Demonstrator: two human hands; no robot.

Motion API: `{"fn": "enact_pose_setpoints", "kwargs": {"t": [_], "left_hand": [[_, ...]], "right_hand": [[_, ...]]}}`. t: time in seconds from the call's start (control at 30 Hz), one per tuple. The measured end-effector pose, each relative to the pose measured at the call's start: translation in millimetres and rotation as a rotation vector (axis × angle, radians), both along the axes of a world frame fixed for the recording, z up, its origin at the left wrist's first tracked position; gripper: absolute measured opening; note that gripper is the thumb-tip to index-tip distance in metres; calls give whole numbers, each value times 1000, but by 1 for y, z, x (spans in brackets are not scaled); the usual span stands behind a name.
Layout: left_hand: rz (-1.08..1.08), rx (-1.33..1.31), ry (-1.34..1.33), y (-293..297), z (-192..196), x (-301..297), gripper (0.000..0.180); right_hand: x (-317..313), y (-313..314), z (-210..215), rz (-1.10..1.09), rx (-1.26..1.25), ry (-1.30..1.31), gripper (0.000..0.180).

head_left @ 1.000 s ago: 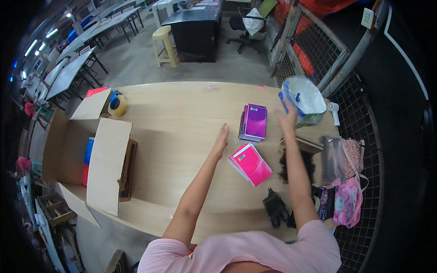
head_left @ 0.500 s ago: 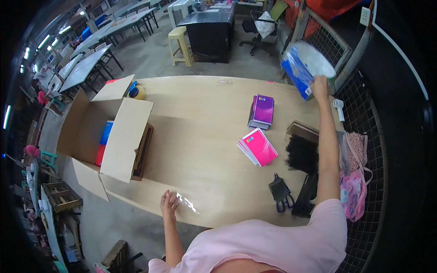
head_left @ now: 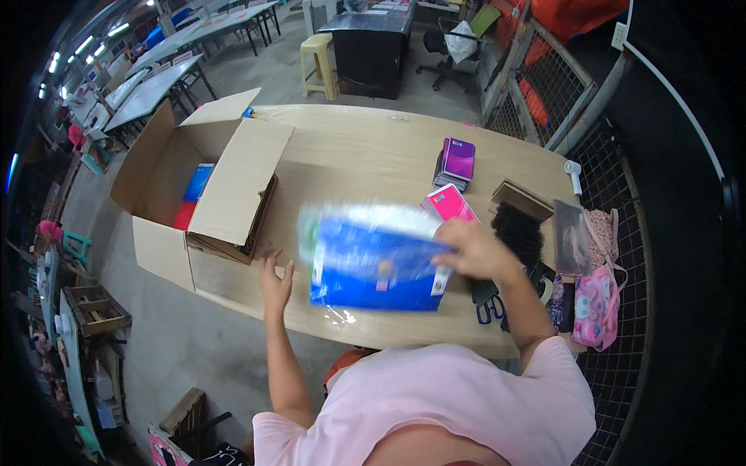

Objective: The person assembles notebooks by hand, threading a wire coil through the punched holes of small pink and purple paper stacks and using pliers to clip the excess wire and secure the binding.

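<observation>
My right hand (head_left: 475, 250) grips the right edge of a flat blue package in clear plastic (head_left: 381, 268), held over the near middle of the table. Its outline is smeared by motion. To its left, my left hand (head_left: 275, 283) has its fingers apart and holds nothing, close to the near corner of an open cardboard box (head_left: 242, 186). Blue and red items (head_left: 194, 190) lie inside that box. Behind the package are pink notebooks (head_left: 449, 203), partly covered by it, and a stack of purple notebooks (head_left: 458, 159).
At the table's right side stand a black bristle brush (head_left: 517, 233), dark blue-handled scissors (head_left: 489, 309) and a clear plastic container (head_left: 571, 237). A pink pouch (head_left: 594, 307) sits against the wire mesh. A yellow stool (head_left: 317, 66) stands beyond the table (head_left: 342, 155).
My right hand has brought the blue package from the far right corner to the near middle. My left hand has moved slightly up and left, toward the box.
</observation>
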State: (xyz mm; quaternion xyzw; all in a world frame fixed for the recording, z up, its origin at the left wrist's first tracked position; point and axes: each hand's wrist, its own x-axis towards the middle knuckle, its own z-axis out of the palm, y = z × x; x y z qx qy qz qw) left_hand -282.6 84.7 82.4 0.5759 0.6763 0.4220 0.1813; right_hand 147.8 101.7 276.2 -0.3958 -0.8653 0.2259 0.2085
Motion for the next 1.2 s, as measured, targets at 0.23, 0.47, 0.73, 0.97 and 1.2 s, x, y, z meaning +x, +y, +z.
{"fn": "enact_pose_setpoints", "kwargs": {"t": [0.23,0.47,0.73,0.97,1.2], "left_hand": [[-228,211,326,31,115,5,60],[276,560,858,77,195,-40,74],[204,-304,859,129,152,-131,82],[-76,572,470,83,143,-43,55],[-916,-122,240,-7,77,100,70]], "right_hand": [[-72,-10,-137,-118,274,-79,14],[-125,-17,-144,-371,325,229,33],[-36,-111,-224,-919,109,86,39],[46,-159,-235,-1402,-31,-58,73],[76,-135,-235,-1434,95,-183,84]]}}
